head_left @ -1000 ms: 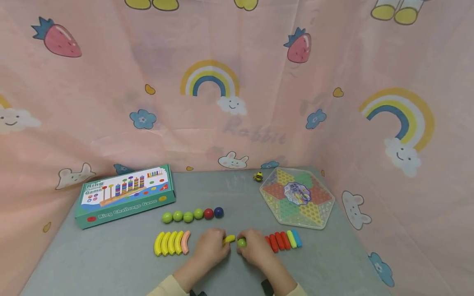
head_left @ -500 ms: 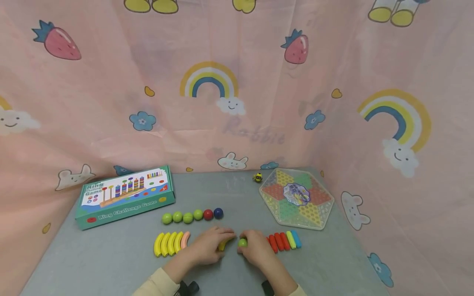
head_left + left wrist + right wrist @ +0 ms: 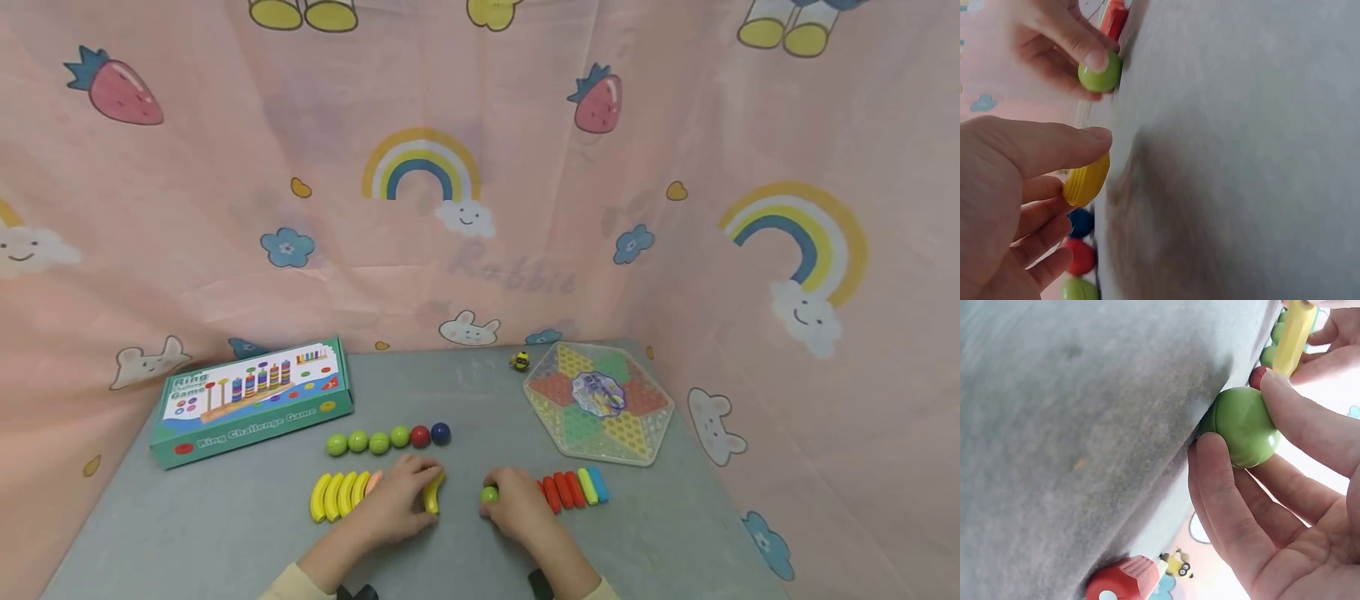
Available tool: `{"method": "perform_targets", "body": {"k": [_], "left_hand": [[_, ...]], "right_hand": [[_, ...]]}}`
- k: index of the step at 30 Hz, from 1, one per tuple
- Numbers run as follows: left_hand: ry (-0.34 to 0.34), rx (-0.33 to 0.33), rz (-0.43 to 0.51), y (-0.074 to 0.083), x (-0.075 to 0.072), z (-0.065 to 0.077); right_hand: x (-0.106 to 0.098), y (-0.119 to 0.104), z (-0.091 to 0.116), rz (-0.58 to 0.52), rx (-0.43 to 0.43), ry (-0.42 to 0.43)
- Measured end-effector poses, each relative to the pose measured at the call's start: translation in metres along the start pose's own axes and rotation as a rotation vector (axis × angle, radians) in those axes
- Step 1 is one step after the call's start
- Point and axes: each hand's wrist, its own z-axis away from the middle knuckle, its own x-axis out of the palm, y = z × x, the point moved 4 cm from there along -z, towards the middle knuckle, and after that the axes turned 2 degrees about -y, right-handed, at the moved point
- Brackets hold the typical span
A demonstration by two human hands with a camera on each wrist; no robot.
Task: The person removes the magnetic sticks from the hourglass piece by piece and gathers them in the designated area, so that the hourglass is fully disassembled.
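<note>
My left hand (image 3: pixel 401 500) pinches a yellow banana-shaped piece (image 3: pixel 432 493) between thumb and fingers, just right of a row of similar yellow pieces (image 3: pixel 333 497). A pink curved piece (image 3: pixel 373 481) at that row's end is partly hidden behind this hand. Across a short gap, my right hand (image 3: pixel 517 500) holds a glossy green ball (image 3: pixel 490 494) low at the table. Thumb and fingertips wrap the ball (image 3: pixel 1244 428) in the right wrist view. To the right of that hand lie several red sticks (image 3: pixel 564 490), then a yellow-green stick (image 3: pixel 587 486) and a blue one (image 3: pixel 598 484).
Behind the hands, several green balls (image 3: pixel 379 442), a red ball (image 3: pixel 420 436) and a dark blue ball (image 3: pixel 441 433) form a line. A green game box (image 3: pixel 251 404) stands back left. A hexagonal game board (image 3: pixel 600 404) and small bee figure (image 3: pixel 521 361) are back right.
My left hand has moved left, away from the right hand, with the yellow piece, which has turned from lying sideways to pointing away from me. The right hand stays put on the green ball.
</note>
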Motion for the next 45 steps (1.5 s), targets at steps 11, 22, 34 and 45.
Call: {"method": "perform_targets", "body": {"k": [11,22,34,45], "left_hand": [[0.103,-0.082,-0.036,-0.025,-0.019,0.021],[0.064,-0.142,-0.050,-0.044,-0.025,0.035],[0.073,-0.134,-0.004,-0.030,-0.028,0.035],[0.097,-0.077,0.016,-0.010,-0.030,0.025]], "right_hand": [[0.000,-0.001,0.000,-0.012,0.013,-0.006],[0.000,-0.003,0.000,0.004,0.013,-0.028],[-0.021,-0.024,-0.018,-0.023,-0.093,0.138],[-0.017,-0.030,-0.084,-0.057,0.033,0.228]]}}
